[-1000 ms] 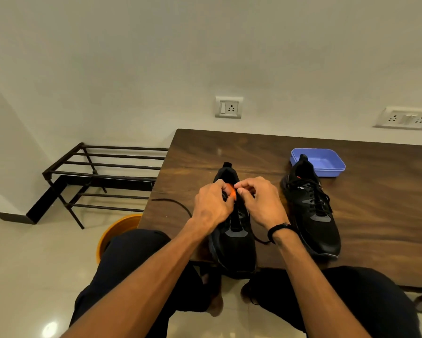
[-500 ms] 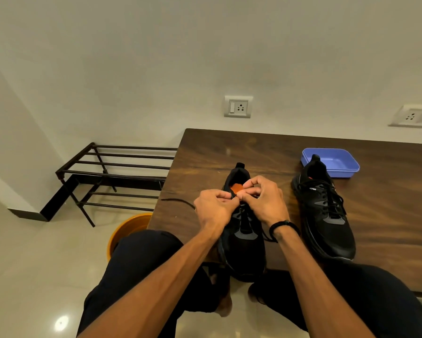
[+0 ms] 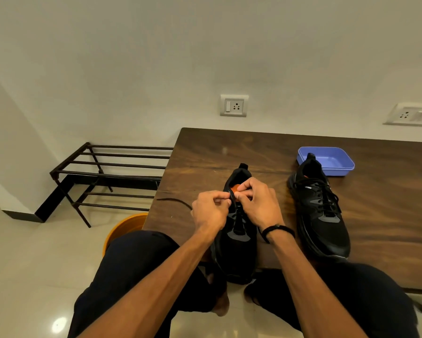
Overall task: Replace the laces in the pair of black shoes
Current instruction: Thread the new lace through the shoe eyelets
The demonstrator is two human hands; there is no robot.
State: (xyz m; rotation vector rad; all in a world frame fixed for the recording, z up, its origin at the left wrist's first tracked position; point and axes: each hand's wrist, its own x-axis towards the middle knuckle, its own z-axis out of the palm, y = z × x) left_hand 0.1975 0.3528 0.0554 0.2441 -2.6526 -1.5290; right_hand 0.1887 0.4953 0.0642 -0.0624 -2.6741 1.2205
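- The near shoe point(image 3: 234, 252) lay in the lower middle of the frame, toe hanging over the front edge of the counter point(image 3: 205, 154), heel pointing away.
- The left hand point(image 3: 211, 212) had its fingers curled, pinching the lace point(image 3: 178, 203) just beside the shoe's top eyelets; the loose end trailed out to the left across the wood.
- The right hand point(image 3: 256, 203) was likewise curled tight, pinching at the collar just in front of the orange insole point(image 3: 235, 187). Which strand it held could not be made out, since the fingers hid the eyelets.
- Both hands met right above the tongue, fingertips nearly touching, directly over the upper part of the shoe.
- To do this step well, I judged the lace tip should be fed straight through the top eyelet while the other hand steadied the flap, then drawn snug with both ends kept even.
- The second shoe point(image 3: 320, 208) stood to the right, well apart from the hands, already laced, its heel touching or overlapping a blue tray point(image 3: 339, 164) in the upper right.
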